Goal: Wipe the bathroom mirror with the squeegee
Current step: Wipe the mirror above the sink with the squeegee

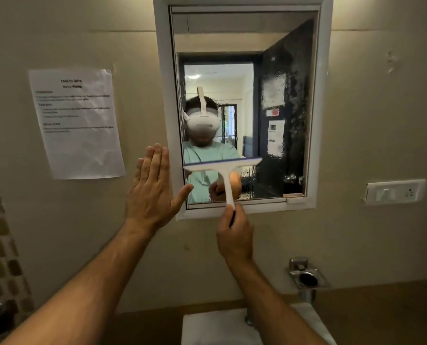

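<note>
The right hand (pixel 235 232) has its grip closed around the squeegee (pixel 223 170) handle from below, the blade up against the lower-left mirror (pixel 277 90) glass. The left hand (pixel 152 192) rests open and flat, apparently on the mirror's white frame (pixel 164 95). The glass looks streaked, perhaps wet.

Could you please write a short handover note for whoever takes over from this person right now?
Right hand: shut on the squeegee handle, blade against the lower left part of the mirror.
Left hand: open and flat, by the mirror frame's left edge.
Done: the left side of the glass looks mostly clear.
Left: the right side looks streaked and wet, and so does the patch right of the squeegee handle; wipe those.
</note>
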`<action>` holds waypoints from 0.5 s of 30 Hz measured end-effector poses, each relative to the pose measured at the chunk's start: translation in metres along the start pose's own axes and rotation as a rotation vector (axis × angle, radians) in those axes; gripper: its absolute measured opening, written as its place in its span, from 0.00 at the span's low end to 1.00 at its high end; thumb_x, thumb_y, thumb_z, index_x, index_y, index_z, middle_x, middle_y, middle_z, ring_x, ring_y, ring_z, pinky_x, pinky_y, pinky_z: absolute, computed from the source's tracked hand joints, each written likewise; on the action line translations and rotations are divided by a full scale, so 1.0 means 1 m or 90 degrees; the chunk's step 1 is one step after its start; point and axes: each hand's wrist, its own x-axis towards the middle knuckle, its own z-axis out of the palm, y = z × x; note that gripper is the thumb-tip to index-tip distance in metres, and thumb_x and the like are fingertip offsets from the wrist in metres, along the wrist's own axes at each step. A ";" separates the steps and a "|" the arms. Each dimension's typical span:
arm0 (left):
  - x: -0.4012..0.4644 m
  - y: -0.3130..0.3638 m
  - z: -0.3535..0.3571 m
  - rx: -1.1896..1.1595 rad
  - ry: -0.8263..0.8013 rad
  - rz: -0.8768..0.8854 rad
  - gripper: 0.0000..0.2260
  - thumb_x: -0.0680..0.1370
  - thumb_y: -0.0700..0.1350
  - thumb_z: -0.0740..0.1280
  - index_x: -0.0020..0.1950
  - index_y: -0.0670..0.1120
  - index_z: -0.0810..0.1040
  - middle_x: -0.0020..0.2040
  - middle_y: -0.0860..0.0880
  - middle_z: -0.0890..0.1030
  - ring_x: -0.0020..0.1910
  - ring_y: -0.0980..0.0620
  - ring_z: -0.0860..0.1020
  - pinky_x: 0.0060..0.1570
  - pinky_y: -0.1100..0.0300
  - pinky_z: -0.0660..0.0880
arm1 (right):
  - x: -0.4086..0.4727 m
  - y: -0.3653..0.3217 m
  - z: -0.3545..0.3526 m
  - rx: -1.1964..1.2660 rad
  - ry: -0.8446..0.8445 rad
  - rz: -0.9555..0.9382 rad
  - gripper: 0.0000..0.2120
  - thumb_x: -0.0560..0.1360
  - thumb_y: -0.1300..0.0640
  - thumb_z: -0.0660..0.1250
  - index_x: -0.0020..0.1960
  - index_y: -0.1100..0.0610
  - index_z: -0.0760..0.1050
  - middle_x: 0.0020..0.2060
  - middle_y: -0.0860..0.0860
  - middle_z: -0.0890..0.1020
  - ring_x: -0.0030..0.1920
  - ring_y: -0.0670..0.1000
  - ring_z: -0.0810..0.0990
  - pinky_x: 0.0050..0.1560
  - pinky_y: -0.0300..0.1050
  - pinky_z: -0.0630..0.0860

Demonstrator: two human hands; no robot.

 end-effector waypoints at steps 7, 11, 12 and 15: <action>-0.001 0.000 0.007 0.003 0.003 -0.004 0.42 0.80 0.69 0.51 0.83 0.42 0.45 0.83 0.43 0.45 0.82 0.48 0.41 0.79 0.54 0.36 | 0.024 -0.017 0.004 -0.044 -0.006 -0.026 0.09 0.84 0.49 0.54 0.49 0.48 0.70 0.30 0.48 0.76 0.29 0.47 0.75 0.27 0.41 0.69; -0.004 -0.003 0.007 -0.005 -0.012 -0.010 0.42 0.80 0.70 0.49 0.83 0.42 0.44 0.83 0.43 0.45 0.82 0.48 0.41 0.79 0.53 0.36 | -0.002 0.010 0.000 -0.053 -0.019 -0.001 0.10 0.84 0.52 0.56 0.47 0.53 0.72 0.31 0.46 0.73 0.29 0.47 0.73 0.28 0.44 0.70; -0.007 -0.003 0.008 -0.010 -0.015 -0.013 0.42 0.80 0.70 0.49 0.83 0.42 0.44 0.83 0.43 0.45 0.82 0.48 0.41 0.79 0.53 0.36 | -0.009 0.015 -0.001 -0.060 -0.024 0.007 0.10 0.84 0.52 0.56 0.48 0.54 0.72 0.31 0.46 0.73 0.29 0.47 0.73 0.28 0.45 0.70; -0.014 -0.002 0.009 -0.020 -0.019 -0.007 0.42 0.80 0.69 0.50 0.83 0.42 0.44 0.83 0.43 0.45 0.82 0.48 0.41 0.79 0.52 0.38 | -0.016 0.019 -0.003 -0.057 -0.020 0.005 0.11 0.83 0.53 0.56 0.47 0.56 0.72 0.31 0.47 0.73 0.29 0.49 0.73 0.29 0.47 0.68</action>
